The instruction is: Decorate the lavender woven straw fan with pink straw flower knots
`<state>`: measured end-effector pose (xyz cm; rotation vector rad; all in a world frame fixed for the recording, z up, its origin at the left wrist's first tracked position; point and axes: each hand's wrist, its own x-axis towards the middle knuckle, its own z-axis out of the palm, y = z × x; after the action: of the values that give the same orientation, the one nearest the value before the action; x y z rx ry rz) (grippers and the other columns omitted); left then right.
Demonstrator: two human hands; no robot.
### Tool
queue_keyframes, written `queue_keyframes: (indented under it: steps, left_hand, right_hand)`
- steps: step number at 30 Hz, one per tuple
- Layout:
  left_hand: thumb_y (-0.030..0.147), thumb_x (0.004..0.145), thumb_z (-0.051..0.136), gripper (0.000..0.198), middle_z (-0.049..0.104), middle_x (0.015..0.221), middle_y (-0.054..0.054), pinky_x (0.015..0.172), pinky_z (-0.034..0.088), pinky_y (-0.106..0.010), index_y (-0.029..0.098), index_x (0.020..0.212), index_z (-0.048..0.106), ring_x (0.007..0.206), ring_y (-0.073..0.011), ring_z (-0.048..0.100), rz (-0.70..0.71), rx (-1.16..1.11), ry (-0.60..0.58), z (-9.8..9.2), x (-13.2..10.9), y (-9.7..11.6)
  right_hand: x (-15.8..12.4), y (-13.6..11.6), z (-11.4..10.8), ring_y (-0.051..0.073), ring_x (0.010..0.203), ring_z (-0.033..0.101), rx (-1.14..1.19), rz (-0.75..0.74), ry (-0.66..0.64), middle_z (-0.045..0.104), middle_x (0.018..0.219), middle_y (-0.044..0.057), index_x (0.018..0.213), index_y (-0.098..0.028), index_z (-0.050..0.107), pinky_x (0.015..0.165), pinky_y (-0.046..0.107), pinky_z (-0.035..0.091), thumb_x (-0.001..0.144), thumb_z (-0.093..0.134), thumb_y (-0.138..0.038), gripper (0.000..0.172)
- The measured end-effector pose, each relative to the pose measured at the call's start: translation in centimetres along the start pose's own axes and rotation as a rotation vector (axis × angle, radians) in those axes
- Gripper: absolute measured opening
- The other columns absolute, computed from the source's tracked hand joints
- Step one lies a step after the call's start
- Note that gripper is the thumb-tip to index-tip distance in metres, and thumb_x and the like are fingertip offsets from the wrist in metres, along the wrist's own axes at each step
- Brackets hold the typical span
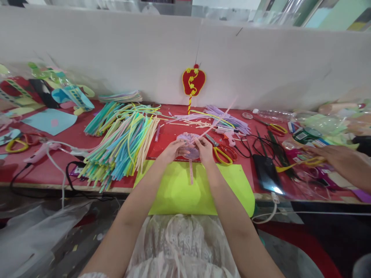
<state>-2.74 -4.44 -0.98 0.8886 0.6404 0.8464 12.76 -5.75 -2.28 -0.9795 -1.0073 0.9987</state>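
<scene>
A purple fan-shaped piece [192, 153] with a short pink striped handle is held up over the front of the red table. My left hand [175, 150] is closed on its left side. My right hand [203, 148] pinches a long pale pink stem [216, 122] at the piece's upper right; the stem's free end points up and to the right. Beneath both hands lies a yellow-green sheet [188, 197]. Behind them, a red fan with yellow flowers [194, 82] stands upright near the white partition.
Colored stems [124, 143] are heaped at left, purple ones [228, 117] behind. Yellow-handled scissors [222, 155], a pink glue gun [229, 136] and a phone [267, 173] lie right. Another person's hand [333, 156] holds scissors at far right. A second glue gun [40, 151] lies left.
</scene>
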Motion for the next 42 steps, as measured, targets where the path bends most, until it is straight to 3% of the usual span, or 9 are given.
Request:
queue_keyframes:
  steps: [8,15,22,29,38,42]
  left_hand:
    - [0.025,0.074,0.065,0.02,0.072,0.084,-0.008,0.054,0.052,-0.021,0.016,0.087,0.054,0.058,-0.0145,0.067,0.002,-0.015,-0.039,-0.1,-0.2,0.2]
    - [0.022,0.071,0.066,0.017,0.071,0.075,-0.006,0.049,0.049,-0.019,0.016,0.076,0.051,0.054,-0.0138,0.066,-0.006,-0.002,0.027,-0.1,0.1,0.2]
    - [0.024,0.067,0.067,0.019,0.07,0.069,-0.004,0.054,0.049,-0.023,0.014,0.073,0.052,0.054,-0.0136,0.064,0.016,0.073,0.076,-0.3,0.4,0.0]
    - [0.027,0.065,0.066,0.019,0.06,0.057,0.003,0.052,0.047,-0.024,0.017,0.073,0.052,0.046,-0.0115,0.057,0.056,0.146,0.099,-0.4,0.6,-0.3]
    - [0.032,0.061,0.073,0.031,0.06,0.059,0.003,0.053,0.045,-0.023,0.017,0.081,0.054,0.048,-0.0106,0.056,0.146,0.185,0.097,-0.4,0.9,-0.5]
    - [0.026,0.055,0.077,0.041,0.062,0.065,0.003,0.059,0.049,-0.023,0.016,0.087,0.055,0.056,-0.0112,0.06,0.284,0.247,0.156,-0.5,1.3,-0.5]
  right_hand:
    - [0.4,0.9,-0.1,0.011,0.056,0.054,0.025,0.02,0.029,0.06,0.061,-0.003,0.066,-0.02,0.059,0.06,0.026,0.046,0.063,0.07,-0.047,0.029]
    - [0.5,1.3,-0.3,0.012,0.059,0.055,-0.055,0.009,0.03,0.061,0.064,-0.002,0.067,-0.02,0.06,0.062,0.027,0.047,0.066,0.067,-0.049,0.03]
    - [0.2,0.8,-0.1,0.011,0.058,0.053,-0.053,0.006,-0.012,0.061,0.063,-0.003,0.066,-0.02,0.061,0.062,0.026,0.045,0.066,0.068,-0.048,0.029]
    - [0.2,0.9,-0.1,0.01,0.053,0.05,-0.05,-0.003,-0.027,0.059,0.059,-0.004,0.066,-0.02,0.061,0.058,0.025,0.043,0.066,0.069,-0.046,0.027]
    - [0.2,0.8,0.0,0.01,0.053,0.049,-0.046,0.002,0.003,0.058,0.057,-0.004,0.065,-0.019,0.059,0.057,0.025,0.043,0.064,0.069,-0.048,0.03]
    - [0.5,1.1,-0.1,0.009,0.052,0.049,0.005,0.013,0.05,0.057,0.057,-0.004,0.064,-0.019,0.058,0.057,0.025,0.043,0.062,0.071,-0.047,0.031]
